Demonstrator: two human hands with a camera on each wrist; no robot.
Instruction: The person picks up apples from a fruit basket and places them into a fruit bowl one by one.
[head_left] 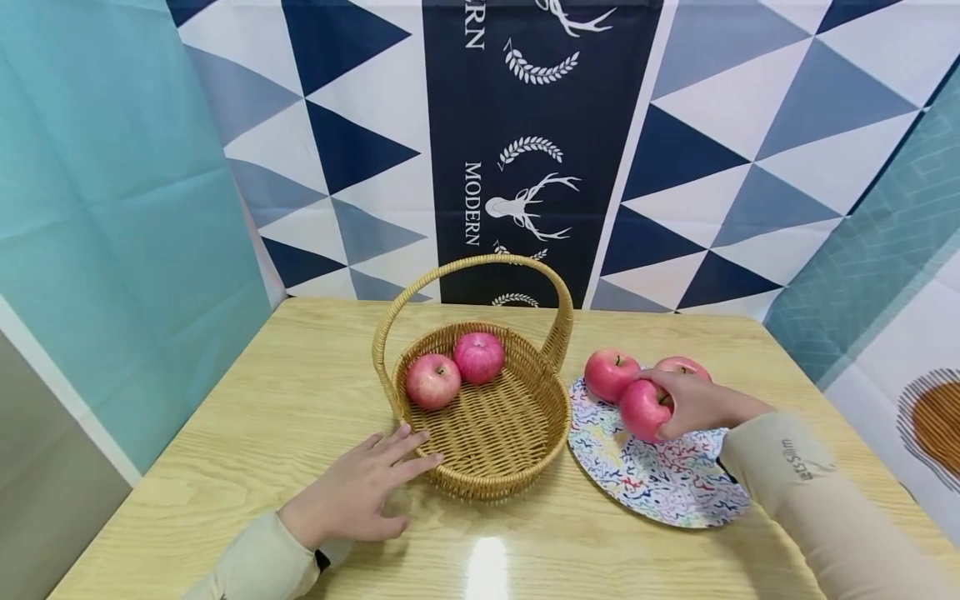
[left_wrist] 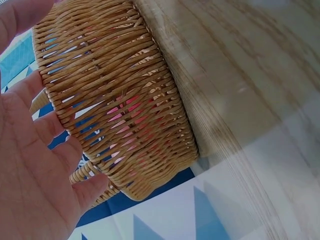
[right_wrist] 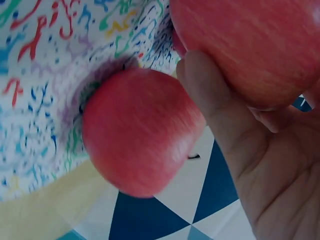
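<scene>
A woven basket with a hoop handle stands mid-table and holds two red apples. My left hand lies flat on the table, its straight fingers against the basket's front-left wall. To the right, a patterned plate carries three apples. My right hand grips the front apple, fingers curled over its top; in the right wrist view the thumb presses the held apple. A second apple rests beside it on the plate.
The light wooden table is backed by a hanging cloth with blue and white triangles. Two more apples sit at the plate's far side. The table's right edge runs near the plate.
</scene>
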